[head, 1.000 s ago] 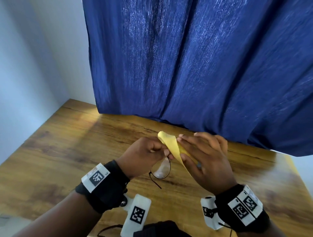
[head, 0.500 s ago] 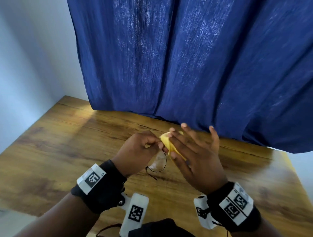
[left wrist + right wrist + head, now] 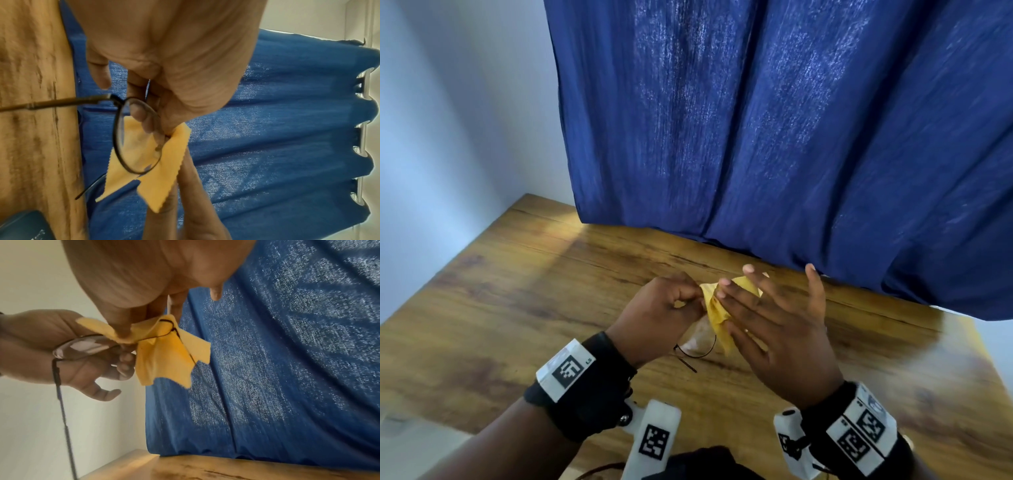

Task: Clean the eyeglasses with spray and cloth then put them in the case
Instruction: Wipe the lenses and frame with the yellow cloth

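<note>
My left hand [image 3: 688,301] grips thin black round-rimmed eyeglasses [image 3: 697,344] by the frame, above the wooden table [image 3: 517,291]. One bare lens [image 3: 137,138] shows in the left wrist view, with a temple arm [image 3: 51,104] sticking out. A yellow cloth [image 3: 717,308] is folded over the other lens. My right hand [image 3: 736,308] pinches the cloth there between thumb [image 3: 121,327] and forefinger, its other fingers spread straight. The covered lens is hidden. A dark blue case [image 3: 20,225] lies on the table near me. No spray bottle is in view.
A dark blue curtain [image 3: 774,137] hangs to the table's far edge behind my hands. A pale wall [image 3: 448,120] borders the table on the left. A dark object [image 3: 705,462] sits at the near edge of the head view.
Both hands have shifted slightly away from me. My right hand's fingers, which lay together, have spread apart, and the cloth is bunched closer around the lens.
</note>
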`<state>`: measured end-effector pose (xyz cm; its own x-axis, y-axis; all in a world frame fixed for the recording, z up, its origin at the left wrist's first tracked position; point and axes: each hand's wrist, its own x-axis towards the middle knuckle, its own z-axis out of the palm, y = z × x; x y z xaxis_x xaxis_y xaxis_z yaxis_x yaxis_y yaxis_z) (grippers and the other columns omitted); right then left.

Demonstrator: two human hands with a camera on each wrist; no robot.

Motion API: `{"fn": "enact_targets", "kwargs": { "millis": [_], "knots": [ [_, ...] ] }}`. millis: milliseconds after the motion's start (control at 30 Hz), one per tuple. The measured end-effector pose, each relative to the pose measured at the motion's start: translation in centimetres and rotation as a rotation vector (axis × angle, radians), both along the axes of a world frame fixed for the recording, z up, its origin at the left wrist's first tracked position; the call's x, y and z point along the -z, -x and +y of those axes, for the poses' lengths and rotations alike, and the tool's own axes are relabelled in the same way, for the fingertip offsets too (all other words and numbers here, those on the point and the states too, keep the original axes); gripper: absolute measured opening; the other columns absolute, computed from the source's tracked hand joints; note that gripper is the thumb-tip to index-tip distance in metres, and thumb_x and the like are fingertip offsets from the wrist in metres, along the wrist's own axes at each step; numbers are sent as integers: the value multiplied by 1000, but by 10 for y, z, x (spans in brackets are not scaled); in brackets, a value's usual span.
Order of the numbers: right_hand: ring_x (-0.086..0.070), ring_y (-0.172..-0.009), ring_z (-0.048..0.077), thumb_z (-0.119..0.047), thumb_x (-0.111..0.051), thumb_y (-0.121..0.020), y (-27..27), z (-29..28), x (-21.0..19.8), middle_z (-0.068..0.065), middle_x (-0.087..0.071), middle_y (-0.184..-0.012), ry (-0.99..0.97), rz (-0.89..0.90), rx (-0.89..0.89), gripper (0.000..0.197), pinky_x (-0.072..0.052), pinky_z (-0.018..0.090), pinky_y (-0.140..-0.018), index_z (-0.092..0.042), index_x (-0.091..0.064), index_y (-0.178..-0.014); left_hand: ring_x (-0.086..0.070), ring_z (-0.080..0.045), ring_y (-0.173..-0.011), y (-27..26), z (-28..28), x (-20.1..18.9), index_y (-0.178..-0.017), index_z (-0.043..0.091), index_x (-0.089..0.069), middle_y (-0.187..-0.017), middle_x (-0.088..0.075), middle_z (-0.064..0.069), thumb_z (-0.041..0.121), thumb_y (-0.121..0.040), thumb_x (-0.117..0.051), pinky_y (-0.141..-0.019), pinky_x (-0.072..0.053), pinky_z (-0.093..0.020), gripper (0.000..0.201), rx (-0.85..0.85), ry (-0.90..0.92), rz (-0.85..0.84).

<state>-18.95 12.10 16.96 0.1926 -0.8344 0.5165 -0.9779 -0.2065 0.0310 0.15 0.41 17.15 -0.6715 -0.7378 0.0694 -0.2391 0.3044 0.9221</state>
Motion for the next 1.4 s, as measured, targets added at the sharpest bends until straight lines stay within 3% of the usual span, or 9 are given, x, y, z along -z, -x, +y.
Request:
{"fn": "enact_targets", "kwargs": {
  "millis": [200,267,400,533,633,767,933,1067,1400],
  "knots": [
    [-50,-139,10,-29,-61,-99,-2,-2,4,-17,-64,-135,27,-70,-75,26,-20,75,-111,-29,-76,-120,-65,-23,-76,-17,-21,7,-80,1,-74,-86,-70,-10,13,-97,-69,-74,-54,-41,22,-59,-88,32],
    [-53,-136,5,-29,-59,-98,0,1,9,-20,-68,-129,-60,-210,-42,24,-24,67,-116,-29,-78,-113,-61,-5,-66,-22,-27,6,-72,20,-78,-74,-71,9,16,-99,-68,-67,-48,-23,29,-116,-164,22],
    [-70,-111,10,-12,-60,-100,6,11,4,-10,-78,-110,-339,-1146,198,27,-55,31,-96,-28,-81,-101,-71,-15,-98,-28,-37,10,-90,26,-84,-97,-83,5,22,-100,-65,-94,-50,-31,22,-147,-327,75],
    [-72,-95,26,-16,-58,-95,21,15,9,17,-75,-113,-469,-1904,505,27,-55,39,-79,-3,-76,-111,-73,1,-106,-21,-34,10,-100,17,-83,-105,-82,6,16,-98,-68,-95,-48,-19,16,-150,-470,135],
    [-66,-87,30,-27,-63,-84,25,18,9,22,-68,-107,-422,-2050,517,52,-56,40,-72,8,-64,-122,-71,11,-84,-13,-28,10,-106,14,-82,-95,-82,11,19,-97,-68,-76,-49,-12,17,-175,-582,155],
    [-71,-68,24,-31,-63,-85,27,20,-2,16,-74,-85,-437,-2010,414,27,-58,35,-55,-8,-77,-88,-48,-7,-79,-8,-21,16,-100,24,-85,-80,-73,21,30,-93,-72,-61,-36,-21,16,-195,-664,131],
    [-68,-70,24,-31,-68,-91,34,22,-9,15,-73,-87,-413,-1942,448,31,-55,34,-53,-3,-74,-104,-43,-13,-82,3,-8,22,-102,24,-84,-78,-66,17,44,-79,-75,-60,-34,-23,32,-154,-724,164],
    [-63,-68,23,-39,-77,-71,32,23,-19,10,-69,-77,-445,-1857,356,30,-53,35,-57,-14,-75,-88,-44,-12,-81,16,6,22,-96,26,-85,-78,-65,15,50,-70,-76,-64,-34,-24,36,-141,-693,173],
    [-57,-78,7,-47,-85,-75,-1,5,-28,-15,-59,-78,-285,-679,116,29,-41,17,-61,-28,-63,-78,-45,-7,-69,39,18,14,-97,14,-84,-72,-66,8,41,-73,-78,-64,-35,-27,36,-180,-674,344]
  ]
}}
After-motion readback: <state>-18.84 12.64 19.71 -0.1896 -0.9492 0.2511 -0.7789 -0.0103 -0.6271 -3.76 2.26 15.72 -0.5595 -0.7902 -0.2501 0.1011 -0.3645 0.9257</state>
